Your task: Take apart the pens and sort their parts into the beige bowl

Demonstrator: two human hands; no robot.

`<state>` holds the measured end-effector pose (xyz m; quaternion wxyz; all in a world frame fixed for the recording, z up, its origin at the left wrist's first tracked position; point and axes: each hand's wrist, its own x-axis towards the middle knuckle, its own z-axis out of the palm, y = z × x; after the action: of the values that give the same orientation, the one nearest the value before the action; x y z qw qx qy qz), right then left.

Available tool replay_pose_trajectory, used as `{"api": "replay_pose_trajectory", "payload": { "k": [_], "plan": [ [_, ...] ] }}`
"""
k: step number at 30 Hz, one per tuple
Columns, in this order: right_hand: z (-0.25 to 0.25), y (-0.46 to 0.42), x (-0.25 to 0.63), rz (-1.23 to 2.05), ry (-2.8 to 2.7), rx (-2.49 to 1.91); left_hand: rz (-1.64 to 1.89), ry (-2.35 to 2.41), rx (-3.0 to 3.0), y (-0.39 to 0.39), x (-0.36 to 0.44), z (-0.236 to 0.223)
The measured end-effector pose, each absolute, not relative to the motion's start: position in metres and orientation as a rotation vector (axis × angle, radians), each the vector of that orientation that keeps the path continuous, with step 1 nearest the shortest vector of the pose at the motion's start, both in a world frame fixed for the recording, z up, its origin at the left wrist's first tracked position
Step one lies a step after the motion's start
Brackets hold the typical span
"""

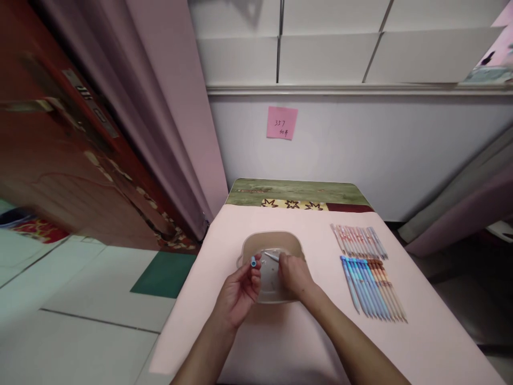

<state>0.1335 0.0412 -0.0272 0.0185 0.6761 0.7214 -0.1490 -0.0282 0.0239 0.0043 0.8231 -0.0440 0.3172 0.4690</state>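
Observation:
My left hand (239,293) pinches a short blue pen part (253,261), its round open end facing me. Opposite it, my right hand (295,276) is closed around a slim pale pen piece (271,256), whose narrow end points left toward the blue part. The two pieces are apart. Both hands are over a beige plastic basin (273,238) with a few tiny bits on its bottom. To the right lies a row of blue pens (365,291) beside brown-topped cream pens (389,291). Behind them is a row of clear, pinkish pen pieces (356,241).
The table (200,331) has a pale pink cover, with a green patterned strip (296,188) along its far edge. A pink note (282,123) is stuck to the wall behind. A reddish door (80,160) and a mauve curtain (172,107) stand at the left.

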Motion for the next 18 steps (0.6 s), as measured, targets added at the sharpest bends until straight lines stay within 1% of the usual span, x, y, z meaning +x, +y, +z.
{"api": "replay_pose_trajectory", "payload": {
  "k": [2,4,5,7,10,12,14,18],
  "plan": [
    [-0.021,0.039,0.138,-0.520,2.327,2.180,0.999,0.694,-0.079,0.025,-0.026,0.005],
    [-0.018,0.034,0.143,-0.755,2.484,2.288,1.000,0.710,-0.061,0.025,-0.023,0.005],
    [-0.017,0.032,0.144,-0.958,2.551,2.350,1.002,0.718,-0.053,0.025,-0.021,0.004],
    [-0.017,0.026,0.144,-1.499,2.581,2.436,1.006,0.730,-0.042,0.026,-0.018,0.004],
    [-0.014,0.018,0.142,-2.288,2.344,2.420,1.017,0.753,-0.030,0.027,-0.015,0.002],
    [-0.008,0.013,0.140,-2.647,2.162,2.379,1.027,0.763,-0.027,0.027,-0.014,0.001],
    [0.001,0.011,0.139,-2.830,2.063,2.343,1.036,0.764,-0.024,0.027,-0.013,0.000],
    [0.011,0.006,0.138,-2.980,2.027,2.250,1.063,0.746,0.053,0.023,-0.009,-0.001]
  ]
}}
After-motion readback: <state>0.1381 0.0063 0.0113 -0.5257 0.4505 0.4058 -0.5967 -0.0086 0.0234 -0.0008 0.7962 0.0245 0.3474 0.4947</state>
